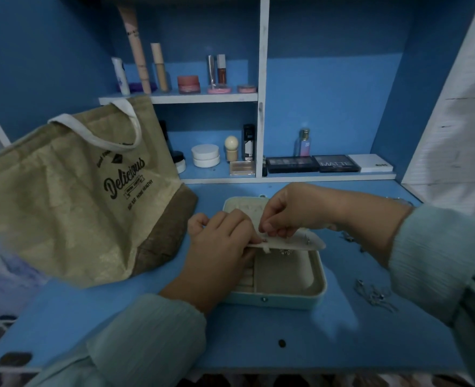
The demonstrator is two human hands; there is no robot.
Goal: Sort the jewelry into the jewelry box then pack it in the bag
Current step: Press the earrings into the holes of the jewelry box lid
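A pale jewelry box (318, 286) lies open on the blue desk (258, 333), its lid leaning back behind my hands. My left hand (219, 244) grips the left end of the box's cream earring panel (311, 243), held flat above the compartments. My right hand (289, 210) pinches a small earring against the top of that panel; the earring itself is mostly hidden by my fingers. Several loose silver jewelry pieces (374, 296) lie on the desk to the right of the box. A tan tote bag (71, 191) printed "Delicious" stands at the left.
White shelves behind hold cosmetics: tubes and jars (189, 83) above, round tins (205, 155), a perfume bottle (304, 143) and eyeshadow palettes (314, 163) below. More small jewelry (348, 237) lies by my right wrist. A dark dot (282, 343) marks the desk near its front edge.
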